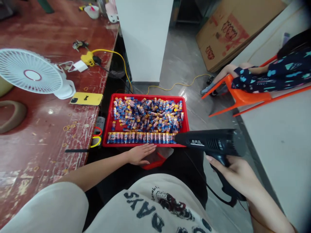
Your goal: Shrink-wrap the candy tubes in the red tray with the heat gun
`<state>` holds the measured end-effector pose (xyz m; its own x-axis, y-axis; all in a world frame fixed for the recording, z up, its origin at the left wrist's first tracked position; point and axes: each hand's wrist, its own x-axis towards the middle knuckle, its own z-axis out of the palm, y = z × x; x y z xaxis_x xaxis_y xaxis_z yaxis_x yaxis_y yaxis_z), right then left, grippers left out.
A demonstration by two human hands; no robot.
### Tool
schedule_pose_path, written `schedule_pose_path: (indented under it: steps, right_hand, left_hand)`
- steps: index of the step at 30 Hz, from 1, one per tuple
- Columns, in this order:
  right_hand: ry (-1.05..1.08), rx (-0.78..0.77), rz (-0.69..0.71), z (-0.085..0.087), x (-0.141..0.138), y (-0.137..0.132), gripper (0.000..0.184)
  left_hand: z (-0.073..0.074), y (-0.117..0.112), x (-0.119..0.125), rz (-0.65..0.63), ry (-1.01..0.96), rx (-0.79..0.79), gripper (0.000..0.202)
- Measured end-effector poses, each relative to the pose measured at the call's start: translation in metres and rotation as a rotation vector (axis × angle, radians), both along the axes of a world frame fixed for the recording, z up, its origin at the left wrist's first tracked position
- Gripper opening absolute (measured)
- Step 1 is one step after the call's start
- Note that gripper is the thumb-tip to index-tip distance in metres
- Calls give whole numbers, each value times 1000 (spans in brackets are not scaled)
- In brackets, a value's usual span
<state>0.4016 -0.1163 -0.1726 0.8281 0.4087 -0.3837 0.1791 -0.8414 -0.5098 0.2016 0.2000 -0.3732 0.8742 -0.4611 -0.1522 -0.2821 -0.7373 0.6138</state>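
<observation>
My right hand [236,173] is wrapped round the handle of a black heat gun [211,142]. Its nozzle points left, at the right end of a row of small tubes [141,138] with yellow caps and blue bottoms. That row stands side by side along the near edge of a red tray [145,97]. Behind it, many similar tubes [148,113] lie in a loose heap. My left hand [142,153] is stretched flat at the tray's near rim, fingers extended and holding nothing; whether it touches the rim I cannot tell.
On the worn red table [48,145] at left are a white fan [31,74], a yellow phone [86,98], keys [80,44] and a yellow socket [87,59]. Scissors [96,141] hang by the table edge. A person sits on an orange chair [245,97] at right. The heat gun's cord [209,187] trails below.
</observation>
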Motion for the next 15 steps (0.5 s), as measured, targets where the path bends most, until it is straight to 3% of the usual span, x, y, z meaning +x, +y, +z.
schedule_pose_path:
  steps: [4,8,12,15]
  right_hand:
    - [100,-11,17,-3,0,9,59]
    - [57,-99,-12,-6,2,2,63]
    - [43,-104,3,-5,5,-4,61]
    - [-14,-126,-21,-6,10,-6,59]
  left_hand:
    - [-2,2,-37,72,62,-16,77]
    - [-3,-3,-49,76,105,-41,73]
    - [5,-16,-33,29,95,-90,64]
    - [9,-31,0,39,38,-189,54]
